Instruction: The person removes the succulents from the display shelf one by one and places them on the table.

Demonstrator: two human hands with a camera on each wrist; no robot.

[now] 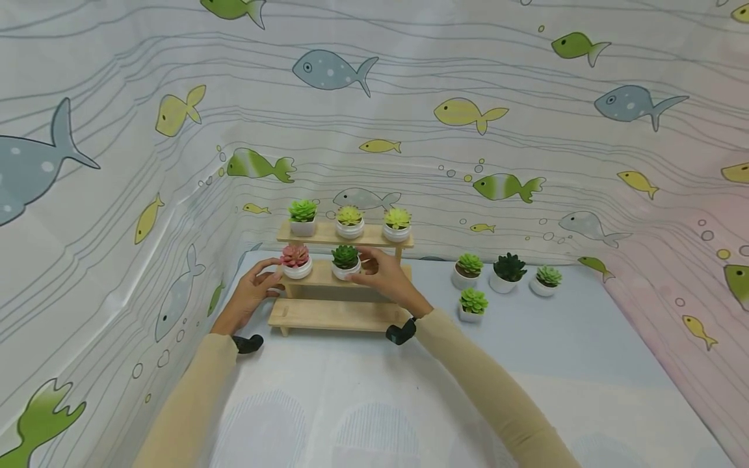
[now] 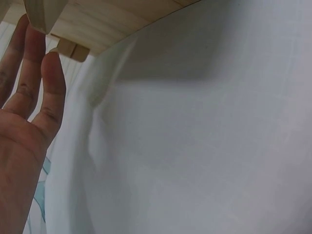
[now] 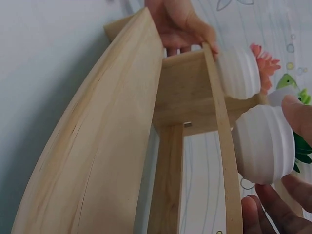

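My right hand point(image 1: 383, 274) grips the white pot of a dark green potted succulent point(image 1: 345, 255) on the middle step of a wooden tiered stand point(image 1: 339, 315). Thumb and fingers lie on opposite sides of that pot point(image 3: 265, 144) in the right wrist view. At the stand's left end is my left hand point(image 1: 253, 292), fingertips right at the middle step's end, beside a pink potted succulent point(image 1: 296, 260). The left wrist view shows its fingers point(image 2: 52, 80) loosely extended beside a wooden leg point(image 2: 44, 12) of the stand.
Three light green potted succulents, one in a square pot point(image 1: 303, 224), line the top step point(image 1: 368, 237). To the right, several more potted succulents stand on the table, including a dark one point(image 1: 508, 272) and a square-potted one point(image 1: 471, 305). A fish-print curtain point(image 1: 409, 175) surrounds the table.
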